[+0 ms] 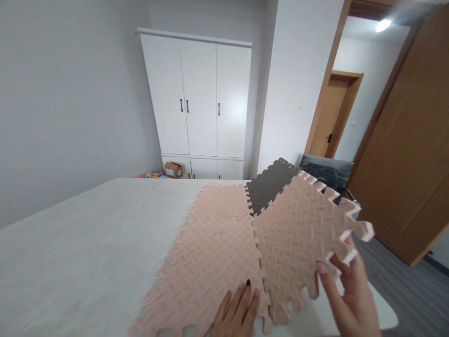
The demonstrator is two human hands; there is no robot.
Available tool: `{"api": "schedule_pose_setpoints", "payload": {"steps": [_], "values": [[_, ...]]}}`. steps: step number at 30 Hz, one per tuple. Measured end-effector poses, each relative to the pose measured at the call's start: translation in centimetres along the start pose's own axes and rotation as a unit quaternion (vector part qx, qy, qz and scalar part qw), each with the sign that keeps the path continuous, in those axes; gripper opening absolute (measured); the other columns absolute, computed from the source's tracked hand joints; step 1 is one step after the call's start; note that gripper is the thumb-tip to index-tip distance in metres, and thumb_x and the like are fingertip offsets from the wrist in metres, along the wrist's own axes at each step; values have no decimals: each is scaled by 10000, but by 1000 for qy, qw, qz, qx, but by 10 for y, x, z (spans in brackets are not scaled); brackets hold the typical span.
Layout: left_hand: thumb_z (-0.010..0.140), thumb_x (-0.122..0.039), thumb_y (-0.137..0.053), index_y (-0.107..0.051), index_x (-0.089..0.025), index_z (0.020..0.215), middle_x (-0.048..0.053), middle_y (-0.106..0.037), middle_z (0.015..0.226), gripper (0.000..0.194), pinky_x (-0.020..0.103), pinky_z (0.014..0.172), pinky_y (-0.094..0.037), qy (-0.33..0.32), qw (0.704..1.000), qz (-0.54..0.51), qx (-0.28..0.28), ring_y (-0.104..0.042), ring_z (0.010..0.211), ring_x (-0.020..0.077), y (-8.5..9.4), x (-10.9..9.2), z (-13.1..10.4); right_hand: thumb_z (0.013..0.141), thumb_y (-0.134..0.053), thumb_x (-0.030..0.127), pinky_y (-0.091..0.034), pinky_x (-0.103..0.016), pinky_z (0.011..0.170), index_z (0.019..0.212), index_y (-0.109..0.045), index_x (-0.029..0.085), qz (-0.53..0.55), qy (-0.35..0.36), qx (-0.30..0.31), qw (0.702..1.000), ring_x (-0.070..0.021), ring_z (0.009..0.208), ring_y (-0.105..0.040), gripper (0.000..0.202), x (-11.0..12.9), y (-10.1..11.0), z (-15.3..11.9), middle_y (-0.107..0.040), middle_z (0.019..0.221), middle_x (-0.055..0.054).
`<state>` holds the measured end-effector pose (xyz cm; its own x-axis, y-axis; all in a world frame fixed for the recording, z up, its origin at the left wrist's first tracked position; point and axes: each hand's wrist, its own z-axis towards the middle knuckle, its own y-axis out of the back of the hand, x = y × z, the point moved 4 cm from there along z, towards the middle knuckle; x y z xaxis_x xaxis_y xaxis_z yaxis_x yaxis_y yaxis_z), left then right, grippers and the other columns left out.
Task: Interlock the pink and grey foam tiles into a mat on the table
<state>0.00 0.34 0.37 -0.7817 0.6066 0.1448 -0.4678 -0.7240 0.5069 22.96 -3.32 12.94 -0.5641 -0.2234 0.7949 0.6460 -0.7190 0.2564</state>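
Pink foam mat tiles with toothed edges lie on the white table. My left hand [238,311] rests flat with fingers stretched on the near pink foam tile [210,262], close to its right edge. My right hand [351,290] pinches the near right corner of another pink foam tile [305,229], which is tilted up on its right side. The tilted tile's left edge meets the flat tile along their teeth. Behind the near tile lies a far pink foam tile [220,201]. A dark grey foam tile [271,182], also tilted, adjoins the far right.
The white table [87,243] extends to the left. Beyond it stand a white cabinet [199,98] and a cardboard box [173,169]. A dark chair [326,171] is behind the tilted tile, and a brown wooden door [403,140] stands open at the right.
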Motion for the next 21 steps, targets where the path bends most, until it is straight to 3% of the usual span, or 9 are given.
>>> {"api": "schedule_pose_setpoints", "payload": {"steps": [5,7,9,12,15,18,21], "values": [[855,-154,-452,-614,-296,1166,-36,-661,1186,378,319,1192,-151,-19,1000,10,19,-590,1109,119,-1,3,-4,852,-506,270,-479,-427,967,1486,-151,225,-12,182,137,974,-259,1229,-499,728,53,-59,-15,-450,1409,-122],[870,-214,-463,-605,-291,1180,-19,-664,1177,350,301,1165,-235,-42,999,11,25,-593,1107,131,-1,4,-6,841,-488,235,-428,-473,1019,1499,-54,212,16,210,187,959,-268,1300,-421,788,65,-78,-25,-423,1433,-115],[876,-241,-462,-594,-285,1199,-5,-664,1175,351,301,1134,-300,-49,998,8,31,-590,1116,146,0,3,-8,831,-486,228,-385,-511,1048,1499,-16,206,28,199,196,960,-280,1336,-366,817,67,-88,-34,-403,1447,-111],[881,-227,-455,-598,-267,1196,3,-652,1200,348,327,1162,-248,-14,999,1,36,-572,1146,156,1,1,-8,837,-498,269,-357,-563,1053,1497,-63,216,17,133,154,979,-306,1342,-351,792,50,-90,-48,-368,1466,-113],[889,-211,-449,-610,-264,1174,-16,-643,1219,332,335,1194,-142,-1,999,-6,41,-563,1153,138,2,-1,-5,848,-522,357,-453,-534,982,1485,-155,240,7,87,113,990,-306,1277,-446,745,24,-86,-62,-440,1415,-108],[889,-175,-436,-607,-278,1180,-31,-642,1221,353,348,1200,-108,-3,999,5,47,-559,1156,123,5,1,0,856,-526,446,-558,-409,837,1425,-320,230,-18,36,104,994,-279,1089,-605,643,-5,-78,-68,-647,1161,-103],[878,-137,-422,-588,-280,1216,-32,-638,1228,402,357,1201,-98,-25,998,19,51,-565,1150,117,9,1,4,852,-489,553,-574,-315,673,1202,-558,210,-61,-36,108,992,-270,865,-682,495,-28,-63,-62,-718,878,-93]]}}
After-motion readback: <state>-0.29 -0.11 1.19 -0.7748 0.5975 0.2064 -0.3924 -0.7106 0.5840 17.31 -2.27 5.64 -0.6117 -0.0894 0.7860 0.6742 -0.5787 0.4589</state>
